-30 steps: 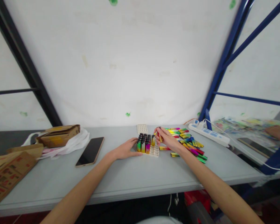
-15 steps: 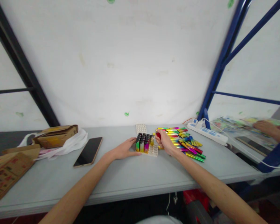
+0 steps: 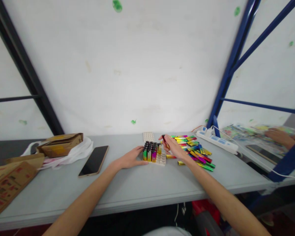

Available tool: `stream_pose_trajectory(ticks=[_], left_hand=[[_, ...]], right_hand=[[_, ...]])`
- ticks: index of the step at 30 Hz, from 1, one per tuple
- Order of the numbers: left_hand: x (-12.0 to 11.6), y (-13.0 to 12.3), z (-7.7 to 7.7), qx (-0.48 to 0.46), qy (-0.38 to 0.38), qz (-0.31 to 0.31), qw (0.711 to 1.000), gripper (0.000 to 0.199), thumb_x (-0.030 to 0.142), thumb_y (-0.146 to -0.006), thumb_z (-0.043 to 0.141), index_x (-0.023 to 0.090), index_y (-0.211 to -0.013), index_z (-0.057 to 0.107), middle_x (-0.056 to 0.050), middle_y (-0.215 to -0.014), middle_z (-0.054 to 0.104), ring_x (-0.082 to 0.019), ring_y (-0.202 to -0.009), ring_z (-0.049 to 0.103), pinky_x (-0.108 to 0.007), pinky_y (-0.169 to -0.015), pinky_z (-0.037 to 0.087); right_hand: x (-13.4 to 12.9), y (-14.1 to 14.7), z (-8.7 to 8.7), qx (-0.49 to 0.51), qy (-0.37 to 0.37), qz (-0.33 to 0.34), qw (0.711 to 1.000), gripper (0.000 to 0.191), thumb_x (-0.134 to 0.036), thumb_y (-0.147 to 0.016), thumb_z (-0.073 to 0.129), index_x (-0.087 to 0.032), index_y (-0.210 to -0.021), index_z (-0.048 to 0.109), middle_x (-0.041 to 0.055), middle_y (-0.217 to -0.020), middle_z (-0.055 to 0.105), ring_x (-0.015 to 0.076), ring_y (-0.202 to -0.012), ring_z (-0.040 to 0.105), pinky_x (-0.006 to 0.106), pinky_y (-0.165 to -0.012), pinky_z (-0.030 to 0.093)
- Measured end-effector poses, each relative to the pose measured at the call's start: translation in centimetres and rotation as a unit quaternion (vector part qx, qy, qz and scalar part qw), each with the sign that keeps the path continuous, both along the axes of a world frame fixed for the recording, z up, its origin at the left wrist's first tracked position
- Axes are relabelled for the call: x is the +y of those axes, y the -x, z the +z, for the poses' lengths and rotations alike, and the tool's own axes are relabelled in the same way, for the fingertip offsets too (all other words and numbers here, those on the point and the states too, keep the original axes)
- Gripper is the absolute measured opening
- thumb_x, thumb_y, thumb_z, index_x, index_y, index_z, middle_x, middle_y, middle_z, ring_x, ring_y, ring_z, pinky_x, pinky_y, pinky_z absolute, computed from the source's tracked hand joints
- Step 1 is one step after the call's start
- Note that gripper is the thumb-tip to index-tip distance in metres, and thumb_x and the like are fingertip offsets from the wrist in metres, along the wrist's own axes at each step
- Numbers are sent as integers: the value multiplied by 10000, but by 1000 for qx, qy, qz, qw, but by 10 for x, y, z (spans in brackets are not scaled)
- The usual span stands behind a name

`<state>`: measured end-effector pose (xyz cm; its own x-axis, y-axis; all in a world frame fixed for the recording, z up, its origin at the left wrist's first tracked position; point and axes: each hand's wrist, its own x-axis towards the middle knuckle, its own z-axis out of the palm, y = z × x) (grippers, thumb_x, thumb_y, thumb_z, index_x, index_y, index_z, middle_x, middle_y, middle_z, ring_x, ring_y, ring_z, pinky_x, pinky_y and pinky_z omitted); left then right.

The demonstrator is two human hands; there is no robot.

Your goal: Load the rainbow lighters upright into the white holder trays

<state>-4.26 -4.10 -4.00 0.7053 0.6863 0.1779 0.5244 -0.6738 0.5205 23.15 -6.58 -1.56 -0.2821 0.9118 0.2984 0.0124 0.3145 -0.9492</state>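
Several metallic-coloured lighters with black tops stand upright in rows in a white tray with round holes. My left hand rests at the tray's left side, thumb and fingers spread around that corner. My right hand is closed on a lighter, its black top pointing up above the tray's right back corner. Most of that lighter is hidden by the fingers. Right of this hand lies a loose pile of shiny lighters in gold, green, pink and blue.
A second white holed tray lies near the wall. To the left are a phone, a white plastic bag and cardboard boxes. A power strip sits at right, beside a blue frame post; beyond it shows another person's hand.
My right hand has turned and shifted slightly, and a lighter's black top now shows upright at its fingers. My left hand stays at the tray. The view has tilted slightly.
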Motion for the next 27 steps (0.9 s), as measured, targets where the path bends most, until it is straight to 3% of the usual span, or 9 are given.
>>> stream_pose_trajectory(ticks=[3,8,12,16,27], left_hand=[[1,0,-1,6,5,2,1000,837,624,-862,697,168,-1512,433,-157,-1580,443,-335,-1439,435,-464,-1243,303],[0,-1,0,-3,6,1,1000,848,636,-853,703,160,-1505,444,-161,-1570,456,-343,-1433,443,-464,-1239,310],[-1,-1,0,-11,8,5,1000,854,639,-846,710,162,-1505,451,-160,-1564,465,-349,-1426,450,-468,-1236,316],[1,-1,-2,-14,-4,0,1000,838,639,-845,716,179,-1500,466,-151,-1552,484,-340,-1407,473,-470,-1228,321],[-1,-2,1,1,-8,6,1000,820,627,-851,712,164,-1486,481,-156,-1548,488,-338,-1412,472,-461,-1229,328]], right_hand=[[-4,-8,5,-80,-69,-5,994,507,-668,-985,421,-205,-1100,594,-15,-748,541,140,-620,522,267,-580,472],[-4,-15,7,-192,-202,-71,958,350,-545,-962,577,-198,-990,620,46,-934,641,183,-861,613,303,-778,510],[0,-16,4,-255,-228,-82,936,291,-475,-980,581,-190,-969,638,16,-777,666,173,-728,614,299,-719,477],[0,-15,1,-288,-232,-100,924,243,-436,-969,621,-193,-973,614,19,-775,703,174,-703,634,292,-685,465],[-2,-15,-1,-272,-220,-77,934,298,-487,-945,656,-207,-905,564,8,-723,687,161,-630,615,270,-597,443]])
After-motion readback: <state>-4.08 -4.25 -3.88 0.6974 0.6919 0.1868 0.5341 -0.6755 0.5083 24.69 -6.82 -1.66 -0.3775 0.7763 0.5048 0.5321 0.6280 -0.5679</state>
